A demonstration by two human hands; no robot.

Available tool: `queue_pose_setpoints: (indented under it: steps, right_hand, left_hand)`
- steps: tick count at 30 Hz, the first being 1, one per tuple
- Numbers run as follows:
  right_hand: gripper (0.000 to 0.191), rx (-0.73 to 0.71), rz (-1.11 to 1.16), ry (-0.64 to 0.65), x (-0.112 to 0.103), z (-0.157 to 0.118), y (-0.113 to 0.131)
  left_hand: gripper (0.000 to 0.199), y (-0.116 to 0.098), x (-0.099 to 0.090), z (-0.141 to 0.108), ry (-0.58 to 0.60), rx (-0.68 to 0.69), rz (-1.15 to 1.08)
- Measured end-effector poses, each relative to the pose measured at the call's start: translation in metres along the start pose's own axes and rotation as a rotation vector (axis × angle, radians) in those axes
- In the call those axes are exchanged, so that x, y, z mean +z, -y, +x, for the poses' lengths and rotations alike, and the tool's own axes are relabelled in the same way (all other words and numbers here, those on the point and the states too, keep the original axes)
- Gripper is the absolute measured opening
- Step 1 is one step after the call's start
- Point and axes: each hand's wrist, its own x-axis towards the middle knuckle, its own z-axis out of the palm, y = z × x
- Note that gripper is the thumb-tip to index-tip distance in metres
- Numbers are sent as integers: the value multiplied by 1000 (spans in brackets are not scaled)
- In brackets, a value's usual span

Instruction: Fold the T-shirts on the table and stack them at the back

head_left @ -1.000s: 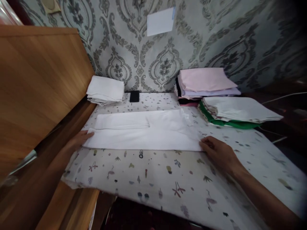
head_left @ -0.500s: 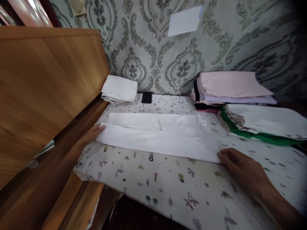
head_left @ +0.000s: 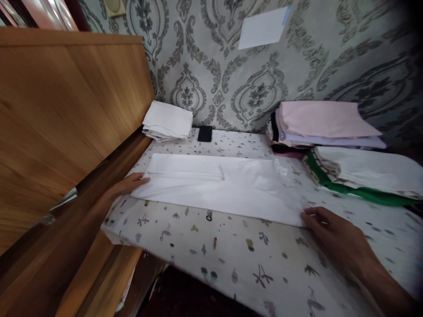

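Observation:
White trousers [head_left: 211, 193], folded lengthwise, lie flat across the patterned cover. Their legs point left, and a gathered edge shows at the right end. At the leg end, my left hand [head_left: 132, 182] has its fingertips closed on the hem corner. My right hand [head_left: 333, 231] pinches the near right corner between thumb and forefinger, with a gap showing behind the pinch.
A stack of white cloths [head_left: 168, 119] and a black phone-like object [head_left: 205, 134] sit by the wall. Right stand piles topped by pink [head_left: 320, 116] and white clothes [head_left: 373, 169]. A wooden panel [head_left: 72, 110] rises at left; the table edge [head_left: 198, 277] is in front.
The trousers' upper layer at the left end has come down flatter, and my left hand has moved slightly with it. My right hand still pinches its corner. The view has shifted a little.

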Motion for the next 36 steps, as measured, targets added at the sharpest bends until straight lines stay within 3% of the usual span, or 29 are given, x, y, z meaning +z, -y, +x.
queue_pose_setpoints:
  steps: [5,7,11,15,20,24,28,33,36]
  right_hand:
    - [37,-214,-139,-241,10,-9,28]
    - [33,-407,-104,-177,23,-10,55]
    - [27,-794,-12,91,62,-5,115]
    - [23,-1001,-58,120,96,9,149]
    - [28,-1013,-125,107,115,22,155]
    - [32,-931,-145,74,119,28,154]
    - [26,-887,-160,48,120,34,157]
    - [16,-812,-136,92,115,39,161]
    - [14,-749,-133,94,114,38,161]
  left_hand:
    - [46,-7,-9,1,205,2,1]
    - [45,-9,-9,0,199,25,-50]
    - [61,-13,-3,-3,119,55,-186]
    - [76,-12,5,-4,99,70,-262]
    - [57,1,6,0,75,62,-250]
    - [45,14,7,9,-42,14,-106]
    - [41,19,12,18,-108,17,-6]
    - [35,22,16,26,-124,120,77]
    - [33,24,14,30,-122,108,119]
